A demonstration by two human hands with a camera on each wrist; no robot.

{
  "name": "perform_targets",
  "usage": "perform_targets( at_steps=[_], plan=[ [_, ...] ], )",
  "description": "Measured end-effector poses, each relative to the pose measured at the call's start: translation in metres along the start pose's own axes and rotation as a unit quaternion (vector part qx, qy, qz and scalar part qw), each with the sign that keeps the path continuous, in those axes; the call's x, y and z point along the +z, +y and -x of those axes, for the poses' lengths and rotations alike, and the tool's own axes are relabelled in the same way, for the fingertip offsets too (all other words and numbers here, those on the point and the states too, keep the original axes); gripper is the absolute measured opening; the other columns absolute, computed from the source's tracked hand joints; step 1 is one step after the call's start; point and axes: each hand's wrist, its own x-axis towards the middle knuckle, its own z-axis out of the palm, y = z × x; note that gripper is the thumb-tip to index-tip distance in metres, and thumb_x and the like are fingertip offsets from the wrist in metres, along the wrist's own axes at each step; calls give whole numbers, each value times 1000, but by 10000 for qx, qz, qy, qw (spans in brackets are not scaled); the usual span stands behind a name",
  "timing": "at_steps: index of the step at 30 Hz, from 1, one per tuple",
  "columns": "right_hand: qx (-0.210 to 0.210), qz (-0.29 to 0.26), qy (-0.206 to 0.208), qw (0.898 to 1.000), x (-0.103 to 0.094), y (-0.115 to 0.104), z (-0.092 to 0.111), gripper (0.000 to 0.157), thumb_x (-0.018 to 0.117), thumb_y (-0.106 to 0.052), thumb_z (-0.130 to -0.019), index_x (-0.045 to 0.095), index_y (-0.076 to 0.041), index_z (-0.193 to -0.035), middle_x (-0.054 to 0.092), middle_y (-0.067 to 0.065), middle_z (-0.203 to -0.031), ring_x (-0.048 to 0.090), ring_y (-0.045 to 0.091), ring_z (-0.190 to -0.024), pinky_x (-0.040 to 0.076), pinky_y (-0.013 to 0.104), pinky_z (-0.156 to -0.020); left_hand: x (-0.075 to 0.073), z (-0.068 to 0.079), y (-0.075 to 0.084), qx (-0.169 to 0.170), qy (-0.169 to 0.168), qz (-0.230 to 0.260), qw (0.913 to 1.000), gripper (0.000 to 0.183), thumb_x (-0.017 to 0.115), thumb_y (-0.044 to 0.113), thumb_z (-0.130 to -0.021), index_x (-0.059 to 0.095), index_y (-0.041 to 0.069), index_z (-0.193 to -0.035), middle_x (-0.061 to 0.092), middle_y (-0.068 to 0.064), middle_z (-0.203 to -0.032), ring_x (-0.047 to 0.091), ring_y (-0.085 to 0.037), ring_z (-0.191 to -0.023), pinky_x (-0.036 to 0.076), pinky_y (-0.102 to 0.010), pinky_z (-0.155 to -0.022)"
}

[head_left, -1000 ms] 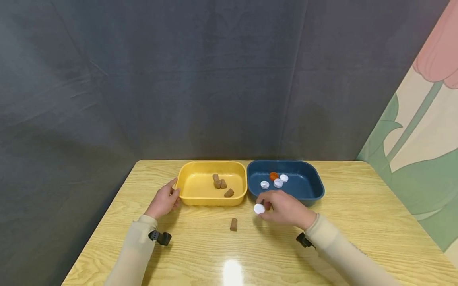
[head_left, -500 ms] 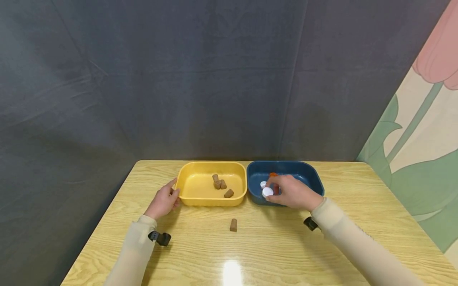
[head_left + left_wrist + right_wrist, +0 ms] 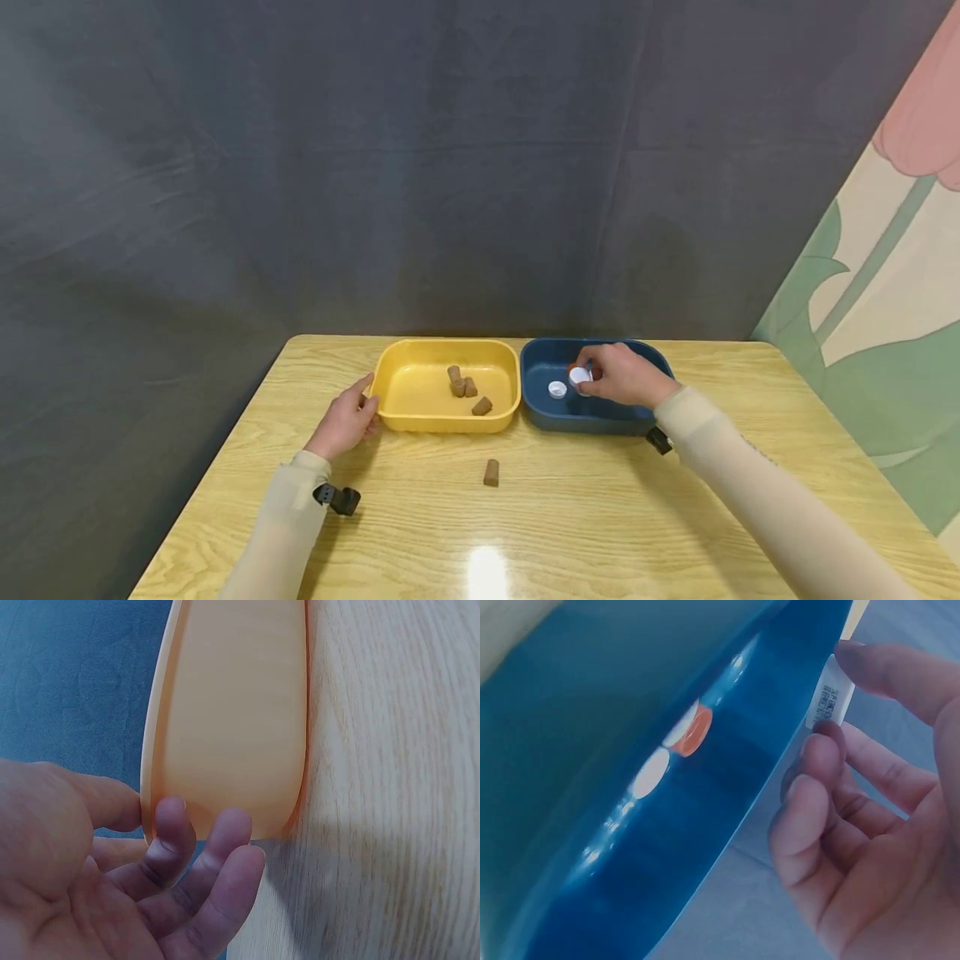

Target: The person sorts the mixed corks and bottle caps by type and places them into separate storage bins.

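Observation:
My left hand holds the left end of a yellow plastic bin; in the left wrist view its thumb and index finger meet the rim, the other fingers loosely curled. Several brown corks lie in this bin. Over the blue bin, my right hand pinches a white bottle cap between thumb and fingers. Printed code shows on the cap's side in the right wrist view. Below it in the blue bin are another white cap and an orange cap, partly hidden by my hand in the head view.
One more cork lies on the wooden table in front of the bins. The two bins stand side by side near the back edge. A dark curtain hangs behind, and a flower-painted wall stands at right.
My right hand has carried the white cap from in front of the blue bin, back and to the right, to over its inside. My left hand stays on the yellow bin.

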Motion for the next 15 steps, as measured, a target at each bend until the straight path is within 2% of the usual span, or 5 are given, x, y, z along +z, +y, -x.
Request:
perform_targets(
  at_steps=[7,15],
  plan=[
    [101,66,-117,9999,-6,12,-13,22,79,-16,-86,72,-5,-104,65,3,-82,55,17,-70,49,31,-63,-1,1,3,37,10,-7,10000,56,43,12,-108,22,-3,-157,59,-19,-85,60,-25,-70,53,-33,-61],
    [326,222,-494,9980,-8,20,-31,29,79,-15,-85,72,-2,-109,68,7,-88,59,17,-70,51,33,-66,1,0,-1,38,30,-31,10000,56,43,12,-108,22,-3,-157,59,-19,-84,60,-23,-68,53,-34,-61]
  ],
)
